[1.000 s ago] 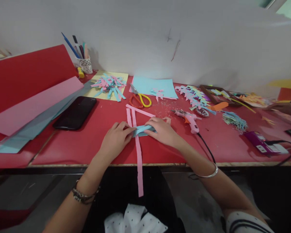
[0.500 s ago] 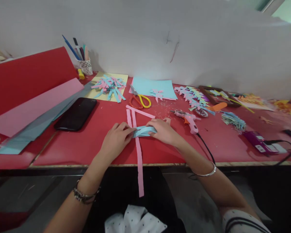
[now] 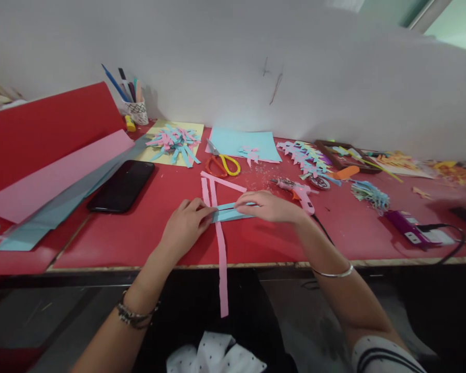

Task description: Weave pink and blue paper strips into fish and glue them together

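Observation:
Light blue paper strips [image 3: 231, 213] lie side by side across a long pink paper strip [image 3: 222, 259], whose lower end hangs past the table edge. My left hand [image 3: 188, 223] pinches the blue strips' left end where they cross the pink one. Over their right part, my right hand [image 3: 270, 206] has its fingers closed on the strips; its fingertips partly hide them. Another pink strip [image 3: 227, 182] slants across the tops of the upright pink strips, just beyond my hands.
Scissors [image 3: 229, 166], a pink glue gun [image 3: 299, 190] and a black phone [image 3: 121, 186] lie around my hands. Behind are a light blue sheet [image 3: 233, 139], a heap of cut strips [image 3: 174, 142] and a pen cup [image 3: 137, 111]. A purple power strip [image 3: 411, 228] sits at right.
My right hand has moved a little right along the blue strips, which now lie straighter and flatter, with more of their length showing. My left hand still pinches their left end.

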`<state>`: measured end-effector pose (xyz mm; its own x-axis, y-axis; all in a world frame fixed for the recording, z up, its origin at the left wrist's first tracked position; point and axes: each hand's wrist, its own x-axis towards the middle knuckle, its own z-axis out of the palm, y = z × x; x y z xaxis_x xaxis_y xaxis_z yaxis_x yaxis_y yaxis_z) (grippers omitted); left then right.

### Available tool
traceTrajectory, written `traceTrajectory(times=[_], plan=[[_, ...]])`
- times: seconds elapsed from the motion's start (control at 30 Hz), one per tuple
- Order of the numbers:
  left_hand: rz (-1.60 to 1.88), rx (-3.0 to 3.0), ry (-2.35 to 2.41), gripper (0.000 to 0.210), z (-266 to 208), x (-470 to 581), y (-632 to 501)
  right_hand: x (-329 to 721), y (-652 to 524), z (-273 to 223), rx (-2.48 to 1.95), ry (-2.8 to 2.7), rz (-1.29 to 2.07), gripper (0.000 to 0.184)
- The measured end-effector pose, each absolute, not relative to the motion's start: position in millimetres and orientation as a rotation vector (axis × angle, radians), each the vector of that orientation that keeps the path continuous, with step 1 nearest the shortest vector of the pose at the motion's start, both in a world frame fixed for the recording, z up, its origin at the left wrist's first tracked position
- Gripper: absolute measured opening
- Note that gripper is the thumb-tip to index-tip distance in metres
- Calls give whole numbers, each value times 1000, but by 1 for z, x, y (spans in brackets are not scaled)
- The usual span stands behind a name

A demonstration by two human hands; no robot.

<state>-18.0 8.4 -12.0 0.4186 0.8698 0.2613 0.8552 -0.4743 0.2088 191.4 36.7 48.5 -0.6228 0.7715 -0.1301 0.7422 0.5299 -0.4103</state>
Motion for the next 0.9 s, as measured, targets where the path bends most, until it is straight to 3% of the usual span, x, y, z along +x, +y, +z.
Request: traceTrajectory(times=[0.2, 0.57, 0.9], plan=[[514, 2626, 1574, 28, -13, -18, 8, 167, 28, 28, -1557, -2603, 292, 17], [551, 2625, 1559, 27, -17, -20, 10, 167, 27, 28, -1586, -2543, 462, 21], [565, 2612, 1545, 30, -18, -20, 11, 166, 32, 27, -1691, -2425, 407, 3]])
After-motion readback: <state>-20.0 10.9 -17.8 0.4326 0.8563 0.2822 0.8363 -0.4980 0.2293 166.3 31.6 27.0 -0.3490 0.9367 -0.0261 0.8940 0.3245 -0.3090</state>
